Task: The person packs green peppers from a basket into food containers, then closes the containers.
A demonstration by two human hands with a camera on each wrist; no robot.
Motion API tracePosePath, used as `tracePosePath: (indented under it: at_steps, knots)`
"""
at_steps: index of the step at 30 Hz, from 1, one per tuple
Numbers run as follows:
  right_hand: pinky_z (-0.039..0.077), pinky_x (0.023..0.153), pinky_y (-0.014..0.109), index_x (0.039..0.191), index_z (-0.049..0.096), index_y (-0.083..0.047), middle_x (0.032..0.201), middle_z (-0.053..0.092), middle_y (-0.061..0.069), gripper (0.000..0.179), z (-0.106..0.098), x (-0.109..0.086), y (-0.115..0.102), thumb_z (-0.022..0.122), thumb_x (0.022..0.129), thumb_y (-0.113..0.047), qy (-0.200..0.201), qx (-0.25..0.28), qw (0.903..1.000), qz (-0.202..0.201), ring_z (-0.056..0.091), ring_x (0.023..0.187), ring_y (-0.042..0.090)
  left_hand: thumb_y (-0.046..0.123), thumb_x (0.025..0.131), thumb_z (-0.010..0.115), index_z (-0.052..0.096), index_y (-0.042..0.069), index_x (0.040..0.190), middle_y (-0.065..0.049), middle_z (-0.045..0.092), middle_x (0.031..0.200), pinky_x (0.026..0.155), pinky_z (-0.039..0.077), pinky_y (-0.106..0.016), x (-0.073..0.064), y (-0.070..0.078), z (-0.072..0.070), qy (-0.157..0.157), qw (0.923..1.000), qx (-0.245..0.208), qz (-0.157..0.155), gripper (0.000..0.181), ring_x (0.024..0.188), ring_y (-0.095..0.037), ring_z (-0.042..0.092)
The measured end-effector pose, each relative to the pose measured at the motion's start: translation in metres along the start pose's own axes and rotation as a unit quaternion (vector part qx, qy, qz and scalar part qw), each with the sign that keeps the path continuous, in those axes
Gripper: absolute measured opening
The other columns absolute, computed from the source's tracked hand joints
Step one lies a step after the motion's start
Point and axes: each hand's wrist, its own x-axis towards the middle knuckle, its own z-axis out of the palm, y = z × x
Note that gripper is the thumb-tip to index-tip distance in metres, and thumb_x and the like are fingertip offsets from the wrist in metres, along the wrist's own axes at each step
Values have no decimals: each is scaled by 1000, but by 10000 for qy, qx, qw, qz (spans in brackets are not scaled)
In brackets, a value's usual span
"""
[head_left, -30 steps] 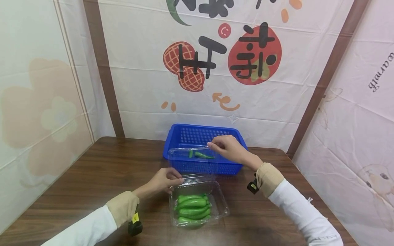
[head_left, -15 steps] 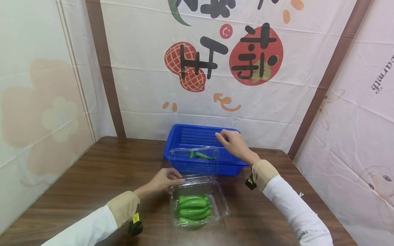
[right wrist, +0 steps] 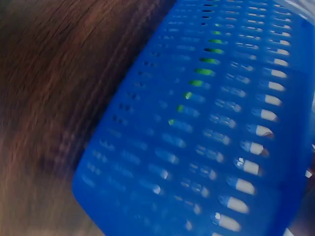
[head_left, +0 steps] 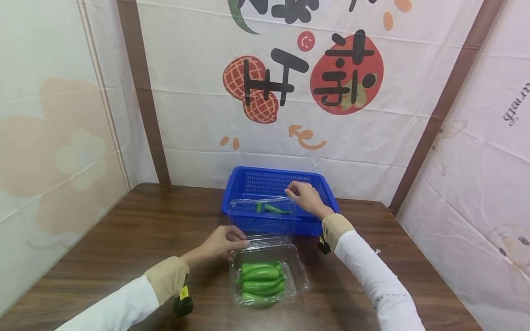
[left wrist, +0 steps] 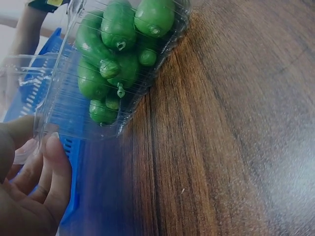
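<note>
A clear plastic clamshell box (head_left: pixel 304 276) stands unfolded on the table, with several green peppers (head_left: pixel 262 274) in its base. Its raised lid (head_left: pixel 242 216) leans toward the blue basket (head_left: pixel 232 184). My left hand (head_left: pixel 225 241) pinches the box at the hinge edge, thumb on one side and fingers on the other. In the left wrist view, peppers (left wrist: pixel 118 34) show through the wall beside the left hand (left wrist: pixel 34 182). Over the basket, by the lid's far right corner, my right hand (head_left: pixel 306 197) has loosely bent fingers; I see nothing held in it. The right wrist view does not show that hand.
Through the lid, a couple of green peppers (head_left: pixel 275 209) are visible in the basket. The basket's slotted wall (right wrist: pixel 197 128) fills much of the right wrist view. A brown wooden table (head_left: pixel 145 239) lies beneath, with a printed cloth (head_left: pixel 198 170) behind it.
My right hand lets go of the lid's far edge, lifts to the right, then comes down and left over the basket. The left hand keeps its hold at the hinge.
</note>
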Motion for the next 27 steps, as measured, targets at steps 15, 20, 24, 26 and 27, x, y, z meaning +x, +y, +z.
tracePosePath:
  at_steps: [15,20,24,26,27]
  knots:
    - [51,92,46,114,70,-4,111,70,12,25,28,16,5,69,94,-18,-884,75,9949,472,64,104,29,18,88,77,64,-3,101,-10,69,84,52,57,-35,3,3,-3,39,9999,27,-109,28,58,-17,58]
    - [50,96,46,124,66,-3,116,68,14,38,40,21,8,74,91,-21,-1187,2,9882,965,63,108,30,19,87,78,64,-3,102,-9,69,84,53,58,-36,1,2,-1,48,9998,70,-163,29,58,-18,58]
    - [49,98,45,124,66,-1,116,69,14,42,45,25,12,76,89,-22,-1405,-125,9837,1117,63,109,30,18,88,77,64,-3,102,-9,69,84,53,58,-38,0,3,0,26,9999,55,-103,29,58,-18,58]
    - [50,97,44,117,70,-3,110,71,11,36,46,25,13,77,88,-24,-1565,-283,9807,1140,65,105,28,18,88,77,64,-3,102,-9,69,84,53,58,-38,-1,2,1,17,9999,31,-122,29,58,-18,58]
    - [51,96,44,112,73,-5,106,72,9,31,45,25,13,77,88,-25,-1646,-370,9788,1158,66,103,27,18,88,77,64,-3,102,-9,69,84,53,58,-37,-1,2,1,10,9999,22,-130,29,59,-17,58]
